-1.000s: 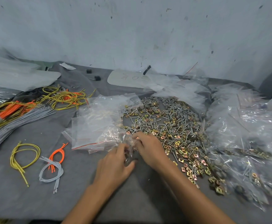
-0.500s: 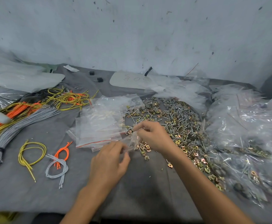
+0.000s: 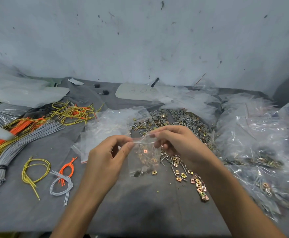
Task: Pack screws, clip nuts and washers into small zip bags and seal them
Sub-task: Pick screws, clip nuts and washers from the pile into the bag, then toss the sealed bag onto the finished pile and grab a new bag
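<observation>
A small clear zip bag (image 3: pixel 144 158) hangs upright above the grey table (image 3: pixel 140 206), with screws, brass clip nuts and dark washers inside it. My left hand (image 3: pixel 106 160) pinches the left end of its mouth. My right hand (image 3: pixel 178 145) pinches the right end, and the mouth gapes a little between them. Behind the bag lies the loose heap of screws, clip nuts and washers (image 3: pixel 171 122). A stack of empty zip bags (image 3: pixel 109 127) lies left of the heap.
Filled clear bags (image 3: pixel 253 143) pile up at the right. Loose clip nuts (image 3: pixel 200 188) trail toward the front right. Grey wire bundle (image 3: pixel 20 143), orange and yellow-green wires (image 3: pixel 71 112) and small wire loops (image 3: pixel 35 170) lie at the left. A wall stands close behind.
Both hands have lifted the small bag off the table; it now hangs between them by its mouth. The right hand left the hardware heap and took the bag's right end.
</observation>
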### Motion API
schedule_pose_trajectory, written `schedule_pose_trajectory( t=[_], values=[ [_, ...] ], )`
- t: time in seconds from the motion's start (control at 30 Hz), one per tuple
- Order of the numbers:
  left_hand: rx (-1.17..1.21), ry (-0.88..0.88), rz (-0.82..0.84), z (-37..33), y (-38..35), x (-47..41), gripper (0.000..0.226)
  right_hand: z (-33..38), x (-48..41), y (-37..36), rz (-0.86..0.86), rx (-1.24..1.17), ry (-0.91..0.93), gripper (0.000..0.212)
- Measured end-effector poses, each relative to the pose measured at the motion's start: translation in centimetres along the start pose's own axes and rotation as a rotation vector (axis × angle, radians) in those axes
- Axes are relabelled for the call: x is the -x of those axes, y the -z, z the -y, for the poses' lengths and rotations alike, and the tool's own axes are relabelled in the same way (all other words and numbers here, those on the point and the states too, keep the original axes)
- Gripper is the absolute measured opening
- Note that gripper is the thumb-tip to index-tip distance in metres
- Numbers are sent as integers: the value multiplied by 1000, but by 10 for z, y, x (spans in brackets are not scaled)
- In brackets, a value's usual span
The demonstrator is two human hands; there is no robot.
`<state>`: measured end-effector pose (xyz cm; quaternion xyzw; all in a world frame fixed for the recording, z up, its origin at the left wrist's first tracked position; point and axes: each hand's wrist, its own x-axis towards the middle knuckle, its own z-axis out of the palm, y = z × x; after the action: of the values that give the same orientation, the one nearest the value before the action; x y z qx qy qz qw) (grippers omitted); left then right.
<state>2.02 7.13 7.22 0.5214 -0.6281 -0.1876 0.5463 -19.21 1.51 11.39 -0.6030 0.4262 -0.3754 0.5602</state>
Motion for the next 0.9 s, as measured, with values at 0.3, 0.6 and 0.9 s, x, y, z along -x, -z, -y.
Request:
schedule_pose_trajectory(
  t=[0.3, 0.6, 0.9],
  values=[
    [-56, -82, 90, -7, -7, -22, 10, 11, -4, 7, -13, 704, 298, 30],
    [-12, -84, 110, -12, -21, -41, 8, 17, -12, -8, -112, 827, 546, 10],
    [7, -83, 136, -19, -35, -45, 8, 12, -10, 1, -276, 948, 595, 9]
  ],
)
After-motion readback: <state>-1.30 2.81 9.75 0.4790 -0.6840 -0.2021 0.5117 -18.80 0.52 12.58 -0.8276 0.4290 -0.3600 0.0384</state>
